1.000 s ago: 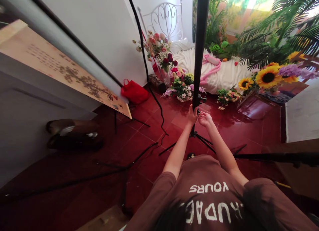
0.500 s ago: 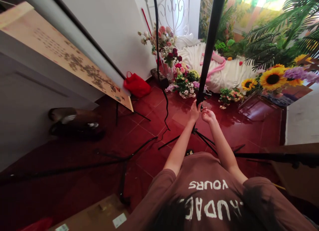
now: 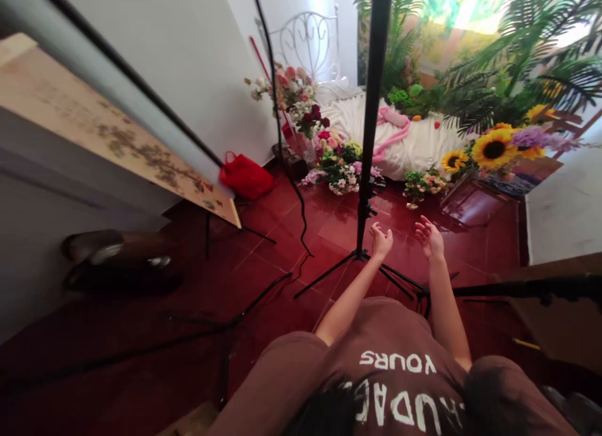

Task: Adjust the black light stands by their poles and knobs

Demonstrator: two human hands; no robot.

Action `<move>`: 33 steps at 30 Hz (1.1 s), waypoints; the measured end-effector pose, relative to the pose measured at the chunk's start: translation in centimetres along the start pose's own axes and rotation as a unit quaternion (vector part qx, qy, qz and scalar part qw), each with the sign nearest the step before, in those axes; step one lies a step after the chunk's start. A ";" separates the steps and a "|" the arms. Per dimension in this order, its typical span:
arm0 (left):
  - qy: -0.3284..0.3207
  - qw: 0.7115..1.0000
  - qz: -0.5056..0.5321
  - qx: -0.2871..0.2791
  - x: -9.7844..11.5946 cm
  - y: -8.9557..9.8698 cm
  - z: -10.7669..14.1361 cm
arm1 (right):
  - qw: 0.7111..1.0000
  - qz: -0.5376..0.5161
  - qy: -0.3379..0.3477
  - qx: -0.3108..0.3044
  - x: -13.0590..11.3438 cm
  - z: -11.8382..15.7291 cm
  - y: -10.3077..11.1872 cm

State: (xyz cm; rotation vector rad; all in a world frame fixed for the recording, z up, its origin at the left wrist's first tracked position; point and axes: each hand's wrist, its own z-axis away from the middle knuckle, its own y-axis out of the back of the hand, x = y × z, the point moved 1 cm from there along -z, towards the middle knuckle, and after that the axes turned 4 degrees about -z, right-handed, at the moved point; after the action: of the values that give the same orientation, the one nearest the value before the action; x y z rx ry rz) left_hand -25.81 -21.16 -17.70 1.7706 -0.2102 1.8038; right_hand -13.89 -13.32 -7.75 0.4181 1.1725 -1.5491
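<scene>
A black light stand (image 3: 371, 110) rises upright in front of me, its legs spread on the red tiled floor and small knobs partway up its pole. My left hand (image 3: 380, 240) is just right of the pole, fingers apart and holding nothing. Farther right, my right hand (image 3: 429, 238) is raised with its fingers apart and bent a little, also holding nothing. Neither hand appears to touch the pole.
Flowers (image 3: 341, 166) and a white-draped bed (image 3: 414, 141) lie beyond the stand. Sunflowers (image 3: 493, 148) are at right. A red bag (image 3: 247, 175), a hanging cable (image 3: 277, 110) and a scroll panel (image 3: 117, 135) are at left. Other stand legs cross the floor.
Both hands have come off the stand's pole. My right hand has moved to the right, and the hands are now wider apart. The view has shifted slightly.
</scene>
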 end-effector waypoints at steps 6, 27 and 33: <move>-0.057 0.991 0.004 -0.123 2.9 -4.5 1.8 | 0.981 0.056 0.133 0.126 -4.1 1.0 8.8; -0.290 0.734 0.129 -0.600 12.2 -20.1 18.3 | 0.937 0.047 0.168 0.303 -7.1 11.6 27.6; -0.287 0.744 0.132 -0.588 12.7 -23.1 21.9 | 0.928 0.039 0.210 0.306 -8.6 14.5 28.6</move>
State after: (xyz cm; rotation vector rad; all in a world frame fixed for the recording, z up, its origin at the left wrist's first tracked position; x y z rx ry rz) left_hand 5.63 -9.72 -10.09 1.2216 -1.5272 0.7411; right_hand 18.94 -18.43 -7.61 1.2457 0.9394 -1.7905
